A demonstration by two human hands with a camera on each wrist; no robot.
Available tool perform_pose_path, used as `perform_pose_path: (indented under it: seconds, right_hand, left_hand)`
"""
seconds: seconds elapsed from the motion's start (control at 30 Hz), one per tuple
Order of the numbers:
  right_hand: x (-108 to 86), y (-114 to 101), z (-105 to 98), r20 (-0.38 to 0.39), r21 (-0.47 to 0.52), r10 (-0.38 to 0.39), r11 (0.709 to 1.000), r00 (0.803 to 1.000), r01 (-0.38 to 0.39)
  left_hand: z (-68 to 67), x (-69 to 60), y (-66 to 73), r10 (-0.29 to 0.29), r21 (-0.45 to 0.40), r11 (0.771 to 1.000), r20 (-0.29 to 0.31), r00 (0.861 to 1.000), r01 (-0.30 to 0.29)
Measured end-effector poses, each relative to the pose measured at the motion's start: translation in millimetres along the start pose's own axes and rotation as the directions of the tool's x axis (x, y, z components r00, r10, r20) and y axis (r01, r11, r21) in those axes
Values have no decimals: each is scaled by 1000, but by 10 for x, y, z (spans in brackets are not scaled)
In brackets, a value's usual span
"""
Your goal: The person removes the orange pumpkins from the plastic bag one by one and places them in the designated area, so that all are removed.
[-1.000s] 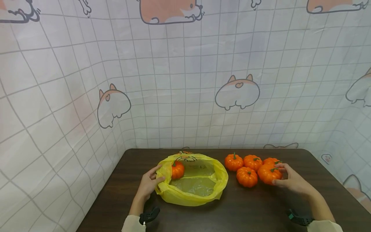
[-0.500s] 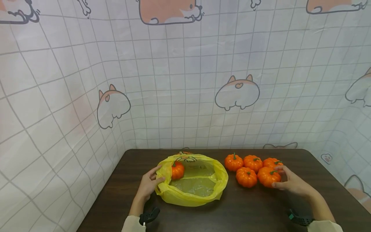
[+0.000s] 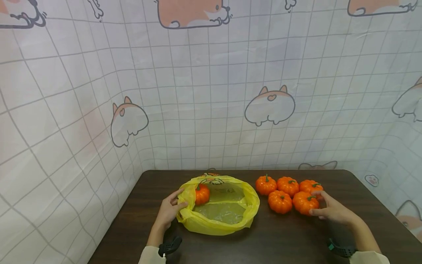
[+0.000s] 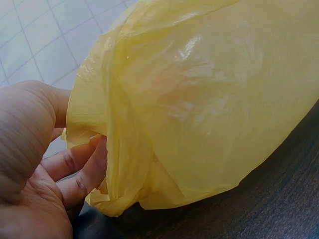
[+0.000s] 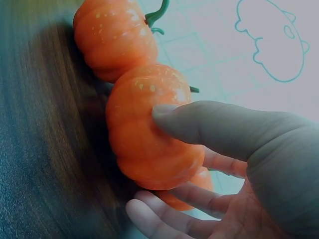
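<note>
In the head view my left hand [image 3: 169,209] holds the left rim of an open yellow plastic bag [image 3: 217,229]. The left wrist view shows the thumb outside the bag and fingers tucked under its folded edge. One small orange pumpkin [image 3: 202,194] lies inside, at the left. My right hand [image 3: 333,209] grips the front right pumpkin [image 3: 304,203] of a group on the table. Seen from the right wrist, the thumb presses that pumpkin's near side, and some fingertips are hidden behind it. Other pumpkins stand around it: front [image 3: 280,202], back left [image 3: 266,185], back middle [image 3: 288,186] and back right [image 3: 310,186].
The dark wooden table [image 3: 257,245] carries the bag at centre left and the pumpkins to its right. A white grid-patterned cloth [image 3: 224,110] with cartoon dogs hangs behind and at both sides.
The pumpkin in my right hand has shifted slightly down and nearer, together with the hand, and more of the back right pumpkin shows. The left hand and the bag stay in place.
</note>
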State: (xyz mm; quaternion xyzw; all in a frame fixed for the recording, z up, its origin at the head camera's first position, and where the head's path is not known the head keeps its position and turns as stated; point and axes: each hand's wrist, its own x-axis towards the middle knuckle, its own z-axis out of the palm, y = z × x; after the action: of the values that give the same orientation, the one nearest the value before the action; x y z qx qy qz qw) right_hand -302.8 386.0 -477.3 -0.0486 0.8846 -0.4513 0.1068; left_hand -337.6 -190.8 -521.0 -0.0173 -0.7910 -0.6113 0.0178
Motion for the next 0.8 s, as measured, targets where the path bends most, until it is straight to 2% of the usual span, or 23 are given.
perform_pose_path:
  seconds: [0.8]
  right_hand:
    - [24, 63, 5, 8, -23, 6, 1000, 1000, -6]
  left_hand:
    - [3, 10, -13, 1, -21, 1000, 6, 1000, -1]
